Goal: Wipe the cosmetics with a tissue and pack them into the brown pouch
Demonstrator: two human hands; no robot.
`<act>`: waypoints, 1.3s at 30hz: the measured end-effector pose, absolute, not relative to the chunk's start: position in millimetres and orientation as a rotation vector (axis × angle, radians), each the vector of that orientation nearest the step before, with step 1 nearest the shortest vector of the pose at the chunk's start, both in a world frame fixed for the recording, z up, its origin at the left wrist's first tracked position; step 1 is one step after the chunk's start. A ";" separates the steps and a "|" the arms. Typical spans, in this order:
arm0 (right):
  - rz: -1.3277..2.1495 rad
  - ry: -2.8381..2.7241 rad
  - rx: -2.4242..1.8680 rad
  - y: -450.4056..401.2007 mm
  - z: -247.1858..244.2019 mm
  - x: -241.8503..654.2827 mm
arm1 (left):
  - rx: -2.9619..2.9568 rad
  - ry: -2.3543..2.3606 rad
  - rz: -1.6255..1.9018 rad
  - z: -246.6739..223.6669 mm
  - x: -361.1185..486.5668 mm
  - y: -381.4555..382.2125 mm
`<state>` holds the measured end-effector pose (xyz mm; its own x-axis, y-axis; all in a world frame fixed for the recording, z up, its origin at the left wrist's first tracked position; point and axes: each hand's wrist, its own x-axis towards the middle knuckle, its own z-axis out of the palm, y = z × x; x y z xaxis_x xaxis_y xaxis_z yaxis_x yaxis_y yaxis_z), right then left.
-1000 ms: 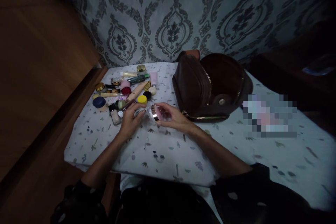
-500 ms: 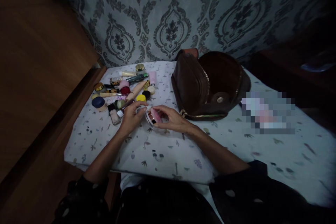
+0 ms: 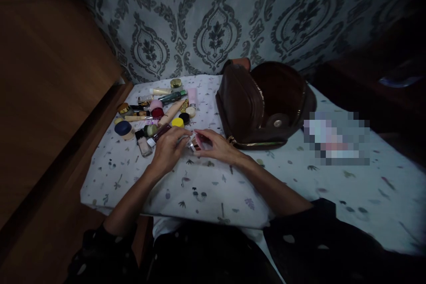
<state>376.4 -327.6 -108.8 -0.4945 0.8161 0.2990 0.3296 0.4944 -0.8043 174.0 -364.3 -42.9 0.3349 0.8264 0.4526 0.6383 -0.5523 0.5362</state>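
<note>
Within right hand (image 3: 218,147), pink, metallic-banded jar (image 3: 197,143)

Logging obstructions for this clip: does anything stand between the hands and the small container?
Nothing visible does. The right hand holds the small container, and the left hand is at its other end. The yellow lid and brown bag lie beyond the hands, not in between.

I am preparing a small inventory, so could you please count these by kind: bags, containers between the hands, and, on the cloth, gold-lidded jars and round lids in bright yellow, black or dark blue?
Brown bag: 1
Small container between left hand and right hand: 1
Gold-lidded jars: 2
Bright yellow lid: 1
Black lid: 1
Dark blue lid: 1
Total: 7
</note>
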 end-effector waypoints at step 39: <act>0.694 -2.166 -1.033 -328.6 -112.3 372.3 | 2.350 1.445 0.978 -54.5 172.0 -382.9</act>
<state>372.3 -328.6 -112.3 -0.4919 0.8122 0.3135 0.4785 0.5531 -0.6820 172.0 -382.9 -54.5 0.2976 0.8547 0.4254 0.7124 -0.4955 0.4970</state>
